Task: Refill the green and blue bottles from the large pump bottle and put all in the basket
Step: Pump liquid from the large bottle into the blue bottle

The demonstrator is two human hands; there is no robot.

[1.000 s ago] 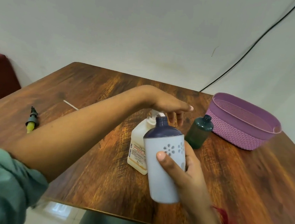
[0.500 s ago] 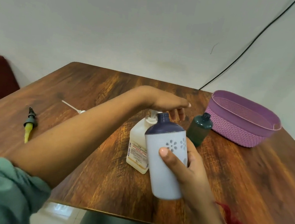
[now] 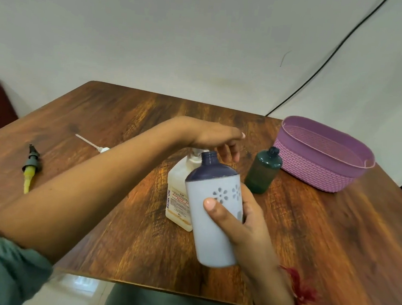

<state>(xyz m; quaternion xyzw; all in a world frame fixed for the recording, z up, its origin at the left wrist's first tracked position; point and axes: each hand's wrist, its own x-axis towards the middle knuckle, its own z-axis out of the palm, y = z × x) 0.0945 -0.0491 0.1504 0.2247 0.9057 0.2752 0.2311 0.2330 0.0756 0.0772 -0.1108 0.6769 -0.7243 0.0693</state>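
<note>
head: blue bottle (image 3: 213,216) neck-up, tilted left

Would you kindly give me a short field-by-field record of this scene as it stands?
left hand: on the pump head of the pump bottle
right hand: grips the blue bottle, uncapped and tilted, its neck by the pump spout
green bottle: upright on the table, uncapped, beside the basket
basket: purple, right side of the table, no bottle in it
loose parts: spray cap and white pump cap lying at the table's left
</note>
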